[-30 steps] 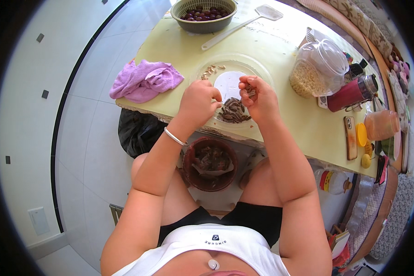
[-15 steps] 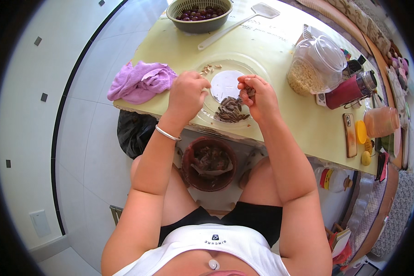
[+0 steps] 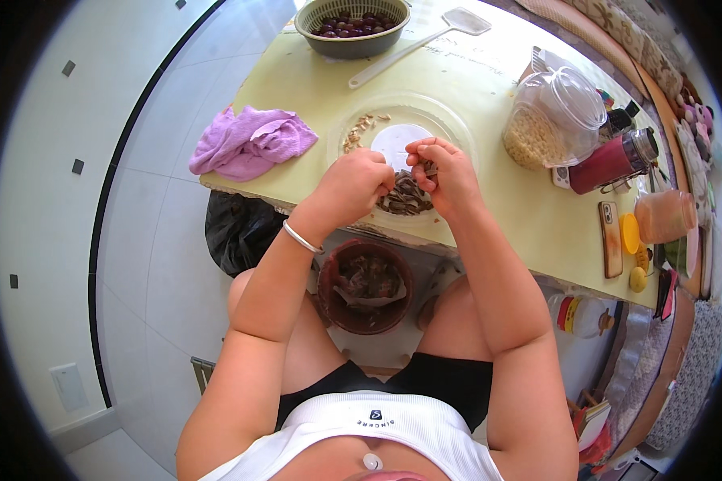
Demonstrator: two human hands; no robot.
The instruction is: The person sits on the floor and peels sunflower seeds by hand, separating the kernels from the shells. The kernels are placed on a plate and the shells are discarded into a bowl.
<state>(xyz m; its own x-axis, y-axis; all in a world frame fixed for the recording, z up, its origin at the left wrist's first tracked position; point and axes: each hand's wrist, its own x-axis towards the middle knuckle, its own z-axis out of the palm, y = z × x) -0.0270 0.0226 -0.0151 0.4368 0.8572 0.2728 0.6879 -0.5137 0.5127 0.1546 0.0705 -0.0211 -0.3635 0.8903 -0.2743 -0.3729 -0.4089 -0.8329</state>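
Both hands are meeting near the upper centre of the frame, above a clear glass plate [image 3: 353, 120] on the pale yellow-green table [image 3: 489, 88]. The left hand [image 3: 353, 186] is curled closed, and the right hand [image 3: 449, 172] is bunching its fingertips against it, the two together pinching a small dark piece, seemingly a seed or shell, though it is too small to be sure. Compared with half a second ago, the hands are sitting closer together and slightly higher over the plate, so the cracking or peeling of this piece appears to be under way rather than finished. Just below the fingers a heap of dark shells [image 3: 405, 199] is lying on the plate's near edge, and a few pale kernels [image 3: 359, 130] are gathering on its upper left. A brown bucket [image 3: 366, 285] is standing between the knees, lower centre, and a purple cloth [image 3: 249, 143] is lying to the left.
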